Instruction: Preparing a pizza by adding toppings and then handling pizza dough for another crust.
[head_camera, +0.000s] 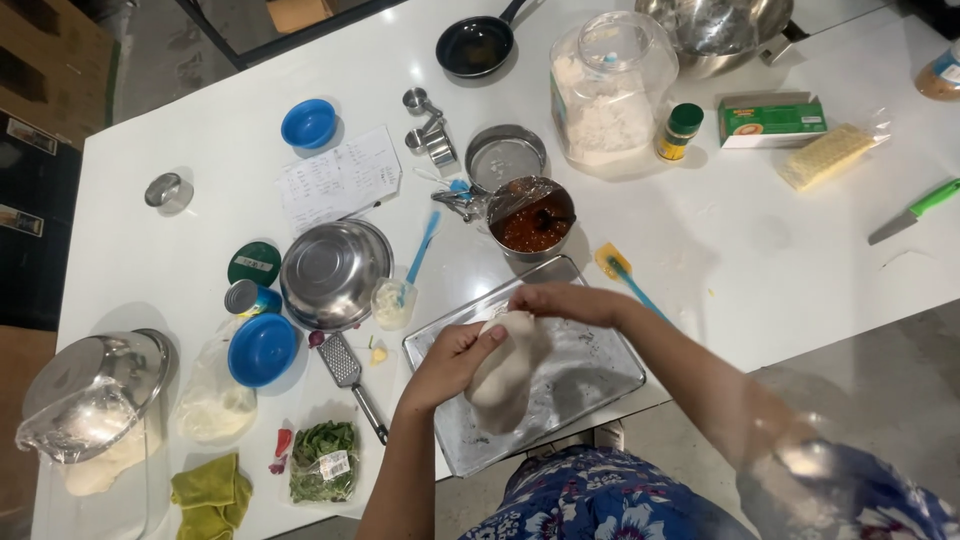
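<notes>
Across most of the frame runs a white table (760, 250), its near edge cutting diagonally from lower left to the right side, with grey floor showing at lower right and dark floor beyond the far edge at upper left. The right half of the table has the most open room, between the cheese block (825, 156) and the green-handled knife (915, 210); the left half is crowded with a steel bowl (333, 272), a blue bowl (262, 350) and a grater (348, 372). At lower centre a metal baking tray (600, 375) juts slightly past the table's near edge. Just above it I hold a pale, smooth lump of dough (505, 375), stretched long and hanging downward. My left hand (450, 362) cups its side, fingers curled against it. My right hand (560, 300) pinches its top, fingers closed on the dough.
</notes>
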